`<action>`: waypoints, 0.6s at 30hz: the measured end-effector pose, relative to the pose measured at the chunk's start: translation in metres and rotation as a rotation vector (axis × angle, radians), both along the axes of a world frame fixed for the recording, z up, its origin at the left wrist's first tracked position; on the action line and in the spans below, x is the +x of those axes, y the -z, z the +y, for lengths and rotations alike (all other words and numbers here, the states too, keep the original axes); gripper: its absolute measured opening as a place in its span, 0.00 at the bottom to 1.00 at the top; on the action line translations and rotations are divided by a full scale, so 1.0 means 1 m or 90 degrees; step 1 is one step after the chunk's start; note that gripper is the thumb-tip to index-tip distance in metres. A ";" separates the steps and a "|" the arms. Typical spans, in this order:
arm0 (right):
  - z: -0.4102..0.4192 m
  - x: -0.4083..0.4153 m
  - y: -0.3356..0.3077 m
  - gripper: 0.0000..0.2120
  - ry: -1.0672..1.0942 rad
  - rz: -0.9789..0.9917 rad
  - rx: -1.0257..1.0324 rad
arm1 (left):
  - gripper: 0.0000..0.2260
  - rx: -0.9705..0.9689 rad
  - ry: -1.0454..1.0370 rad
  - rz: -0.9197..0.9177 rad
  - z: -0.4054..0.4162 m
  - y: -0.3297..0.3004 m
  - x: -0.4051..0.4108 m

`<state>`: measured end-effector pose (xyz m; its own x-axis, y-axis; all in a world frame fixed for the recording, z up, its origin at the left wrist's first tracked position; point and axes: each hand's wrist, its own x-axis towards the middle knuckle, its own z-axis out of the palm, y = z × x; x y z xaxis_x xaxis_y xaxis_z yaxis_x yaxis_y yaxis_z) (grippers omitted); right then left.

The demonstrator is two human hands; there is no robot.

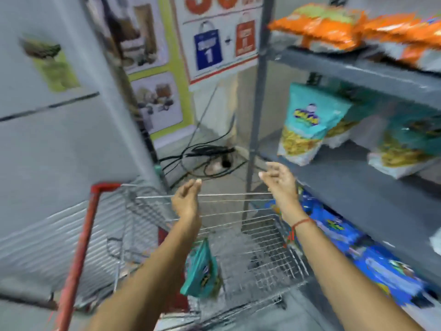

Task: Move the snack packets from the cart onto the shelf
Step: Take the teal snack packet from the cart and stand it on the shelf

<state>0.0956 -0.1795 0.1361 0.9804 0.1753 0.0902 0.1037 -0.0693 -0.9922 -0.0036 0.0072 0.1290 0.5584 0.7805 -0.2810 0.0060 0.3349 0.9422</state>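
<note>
A wire cart [269,254] with a red handle stands below me. One teal snack packet [202,271] leans inside it, under my left forearm. My left hand [186,199] hovers over the cart's far rim, fingers loosely apart, holding nothing. My right hand [279,180] is also empty and open, just in front of the grey shelf's middle board [358,185]. On that board a teal packet [305,125] stands upright and more teal packets [403,149] lie to its right. The frame is blurred by motion.
Orange packets [334,27] lie on the top board and blue packets [346,242] on the lowest one. The shelf's grey upright post [257,115] rises between cart and wall. Black cables [205,156] coil on the floor behind. A grey refrigerator [59,139] stands to the left.
</note>
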 end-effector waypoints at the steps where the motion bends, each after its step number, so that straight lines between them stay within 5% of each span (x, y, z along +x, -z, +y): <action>1: 0.017 -0.001 0.024 0.12 -0.066 0.033 -0.046 | 0.05 0.006 -0.016 0.050 0.012 0.024 -0.021; 8: 0.072 0.003 0.189 0.11 -0.448 0.235 -0.451 | 0.10 -0.123 -0.070 0.527 -0.017 0.193 -0.150; 11: 0.068 0.004 0.241 0.12 -0.543 0.361 -0.590 | 0.15 -0.219 0.031 0.573 -0.032 0.217 -0.145; 13: 0.079 0.006 0.264 0.17 -0.593 0.341 -0.602 | 0.18 -0.240 0.033 0.588 -0.030 0.225 -0.131; 18: 0.104 -0.006 0.291 0.20 -0.722 0.316 -0.614 | 0.09 -0.299 -0.178 0.546 -0.030 0.238 -0.110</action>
